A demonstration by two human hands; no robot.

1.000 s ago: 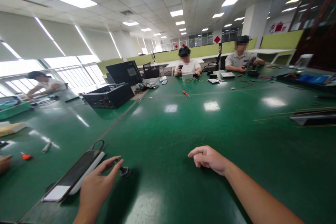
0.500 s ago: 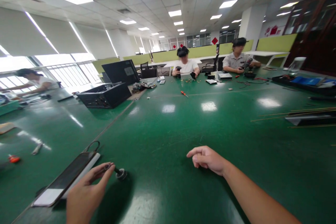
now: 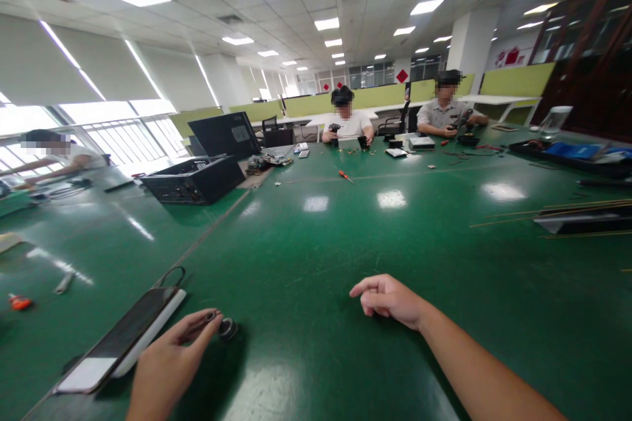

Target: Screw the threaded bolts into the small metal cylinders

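My left hand (image 3: 172, 355), at the lower left, has its thumb and fingertips pinched on a small dark metal ring (image 3: 211, 316). Right by those fingertips is a dark round metal part (image 3: 228, 329) with a grooved rim. Whether the ring and this part touch is unclear, as the fingers cover the space between them. My right hand (image 3: 390, 299) hovers or rests over the green tabletop (image 3: 306, 256), its index finger stretched out and the others loosely bent. Nothing shows in it.
A phone (image 3: 118, 335) on a white slab lies left of my left hand. Farther off are an orange-handled screwdriver (image 3: 345, 175), an opened black computer case (image 3: 195, 179) and thin brass-coloured rods (image 3: 587, 210). Two people sit across the table; another is at the far left.
My left hand has shifted slightly right, toward the round metal part; the dark stem seen between them is now mostly covered by the fingertips. My right hand has stayed in place.
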